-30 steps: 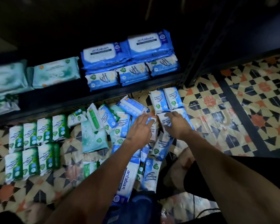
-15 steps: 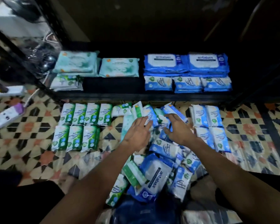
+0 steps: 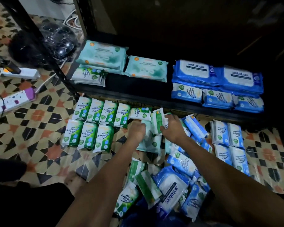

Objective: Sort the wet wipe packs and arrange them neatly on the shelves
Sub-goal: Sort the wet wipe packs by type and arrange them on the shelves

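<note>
A loose heap of wet wipe packs (image 3: 169,185) lies on the tiled floor before a low black shelf (image 3: 138,95). My right hand (image 3: 173,128) grips a green and white pack (image 3: 157,120) turned on its edge. My left hand (image 3: 137,131) rests on a pale teal pack (image 3: 148,143), fingers hidden against a green pack (image 3: 140,113) lying sideways. Green pine packs (image 3: 95,122) stand in two neat rows on the floor at the left. Blue packs (image 3: 229,141) lie sorted at the right. On the shelf sit teal packs (image 3: 121,63) and blue antabax packs (image 3: 218,79).
Two power strips (image 3: 11,99) with cables lie on the floor at the left, beside a black upright shelf post (image 3: 44,46) and a dark bag wrapped in plastic (image 3: 56,41). My bare foot (image 3: 74,179) and dark clothing are at the lower left.
The view has swung left and closer. Both hands moved from the blue packs in the heap toward the green ones; my right hand has taken hold of a green and white pack.
</note>
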